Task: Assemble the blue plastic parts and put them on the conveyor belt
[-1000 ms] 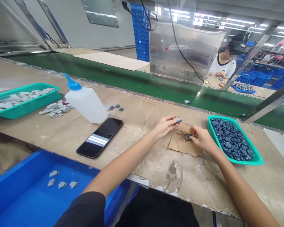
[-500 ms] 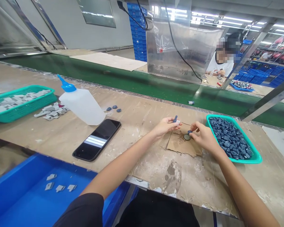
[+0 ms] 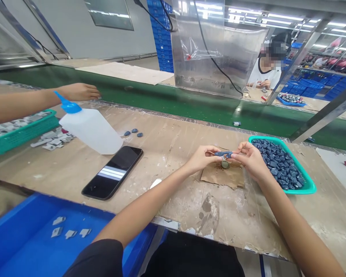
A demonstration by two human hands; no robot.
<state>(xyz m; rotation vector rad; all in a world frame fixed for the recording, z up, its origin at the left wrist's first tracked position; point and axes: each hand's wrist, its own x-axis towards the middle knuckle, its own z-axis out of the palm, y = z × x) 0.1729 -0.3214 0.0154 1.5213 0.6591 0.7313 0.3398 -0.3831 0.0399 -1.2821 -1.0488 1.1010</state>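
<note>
On the scuffed workbench (image 3: 173, 154), both forearms reach to a cardboard scrap (image 3: 222, 179) beside a teal basket (image 3: 301, 170) of dark blue parts. The left hand (image 3: 202, 158) and right hand (image 3: 250, 161) meet, fingertips pinching a small blue piece (image 3: 223, 154) between them. A round ribbed disc (image 3: 225, 164) sits just below; whether it touches the piece is hard to make out.
</note>
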